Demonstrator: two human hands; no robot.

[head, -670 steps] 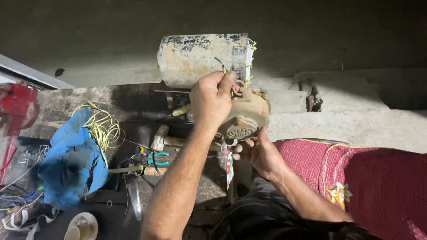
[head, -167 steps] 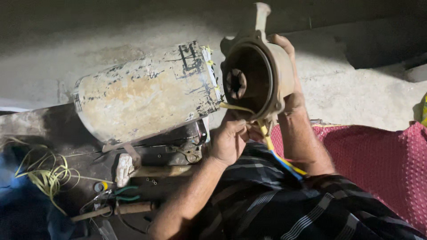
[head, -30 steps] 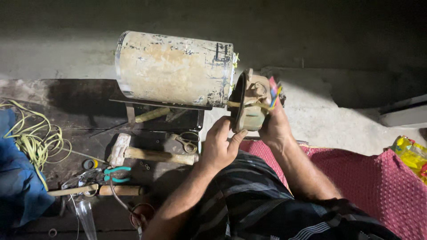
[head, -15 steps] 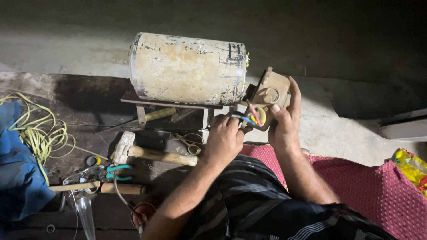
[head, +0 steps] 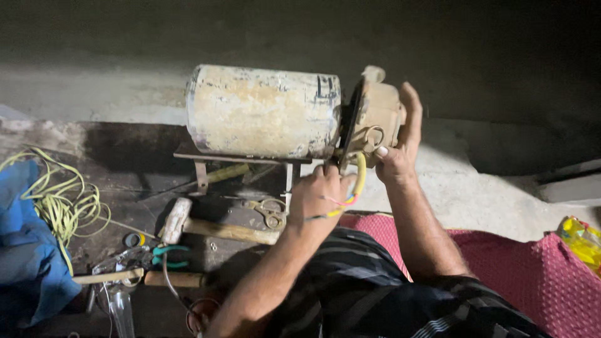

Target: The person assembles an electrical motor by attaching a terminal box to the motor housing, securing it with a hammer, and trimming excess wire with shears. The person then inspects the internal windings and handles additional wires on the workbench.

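A worn cream-coloured cylindrical motor (head: 263, 111) lies on its side on a metal base. Its round end cover (head: 377, 114) stands close against the motor's right end. My right hand (head: 399, 147) grips that cover from the right, fingers up along its outer face. My left hand (head: 322, 195) is below the gap between motor and cover, pinching a bundle of yellow, red and blue wires (head: 354, 188) that come out of the motor.
A hammer (head: 216, 226) lies below the motor, with scissors (head: 270, 213), green-handled pliers (head: 168, 255) and a wooden-handled tool (head: 134, 278) nearby. A yellow cord coil (head: 59, 203) and blue cloth (head: 28, 250) sit at left. A red woven mat (head: 538, 275) lies at right.
The end cover has been turned upright and moved in against the motor's end. My left hand has dropped a little, still on the wires. The view has shifted.
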